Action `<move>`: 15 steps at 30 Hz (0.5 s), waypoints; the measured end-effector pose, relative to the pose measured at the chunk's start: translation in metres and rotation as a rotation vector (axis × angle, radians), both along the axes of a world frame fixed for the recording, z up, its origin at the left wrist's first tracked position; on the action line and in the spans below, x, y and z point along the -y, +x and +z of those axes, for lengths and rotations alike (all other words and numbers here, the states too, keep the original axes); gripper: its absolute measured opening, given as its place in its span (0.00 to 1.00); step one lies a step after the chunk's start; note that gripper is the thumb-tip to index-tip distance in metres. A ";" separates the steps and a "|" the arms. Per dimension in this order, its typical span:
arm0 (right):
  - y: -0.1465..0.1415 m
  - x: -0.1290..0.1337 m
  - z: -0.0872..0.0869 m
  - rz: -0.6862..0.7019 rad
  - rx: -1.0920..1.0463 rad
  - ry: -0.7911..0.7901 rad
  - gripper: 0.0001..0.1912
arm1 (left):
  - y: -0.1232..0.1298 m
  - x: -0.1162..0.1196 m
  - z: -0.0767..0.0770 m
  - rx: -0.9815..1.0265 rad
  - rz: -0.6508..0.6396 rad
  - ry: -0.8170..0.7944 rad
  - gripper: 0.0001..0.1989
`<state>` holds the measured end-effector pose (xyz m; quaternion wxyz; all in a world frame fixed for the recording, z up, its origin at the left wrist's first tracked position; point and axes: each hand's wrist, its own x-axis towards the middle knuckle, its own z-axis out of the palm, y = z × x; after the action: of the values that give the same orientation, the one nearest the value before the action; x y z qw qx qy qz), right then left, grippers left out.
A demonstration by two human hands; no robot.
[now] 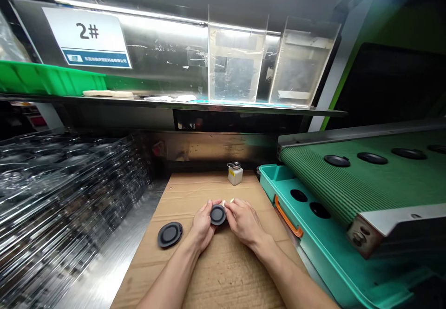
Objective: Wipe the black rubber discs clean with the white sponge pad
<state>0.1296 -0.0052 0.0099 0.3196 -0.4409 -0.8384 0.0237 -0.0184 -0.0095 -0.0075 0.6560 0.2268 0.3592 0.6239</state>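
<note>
As a person's forearms reach over a flat brown cardboard sheet (226, 272), the left hand (202, 224) clamps a round matt-black disc (218, 215) above the sheet's middle, its face turned toward the wearer, apparently to keep it steady and in sight. At the disc's rim, the right hand (245, 220) has its fingers drawn in; whether they grip the rim or a small pale item (232, 200) cannot be told. A larger black disc (170, 234) lies on the sheet's left side, probably for easy reach; a squat white bottle (235, 175) stands near its far edge, seemingly out of elbows' way.
</note>
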 end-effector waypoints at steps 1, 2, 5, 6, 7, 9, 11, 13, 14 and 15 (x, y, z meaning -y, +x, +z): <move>-0.001 0.000 -0.001 0.014 -0.033 -0.009 0.11 | 0.000 -0.001 -0.001 0.006 0.016 -0.001 0.11; -0.002 0.001 -0.001 0.028 -0.070 -0.023 0.11 | 0.000 -0.002 -0.002 0.011 0.034 -0.003 0.11; -0.008 0.004 -0.005 0.039 -0.189 -0.068 0.12 | 0.001 -0.004 -0.003 0.037 0.101 -0.012 0.12; -0.010 0.005 -0.006 0.032 -0.227 -0.077 0.12 | 0.002 -0.005 -0.003 0.052 0.130 -0.013 0.12; -0.014 0.008 -0.008 0.030 -0.261 -0.080 0.11 | 0.002 -0.006 -0.002 0.069 0.159 -0.010 0.12; -0.022 0.014 -0.010 0.055 -0.310 -0.085 0.11 | 0.002 -0.008 -0.001 0.098 0.222 0.001 0.12; -0.029 0.021 -0.010 0.153 -0.322 -0.115 0.10 | 0.001 -0.009 0.001 0.117 0.259 -0.005 0.12; -0.032 0.025 -0.008 0.288 -0.304 -0.163 0.10 | -0.001 -0.010 0.002 0.136 0.239 -0.022 0.11; -0.031 0.025 -0.007 0.340 -0.296 -0.182 0.10 | -0.003 -0.010 0.002 0.149 0.216 -0.029 0.11; -0.030 0.025 -0.005 0.366 -0.297 -0.191 0.10 | -0.005 -0.010 0.003 0.165 0.192 -0.032 0.12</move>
<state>0.1000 -0.0301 0.0051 0.3865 -0.3018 -0.8421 0.2245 -0.0236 0.0003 -0.0049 0.6242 0.1288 0.3342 0.6943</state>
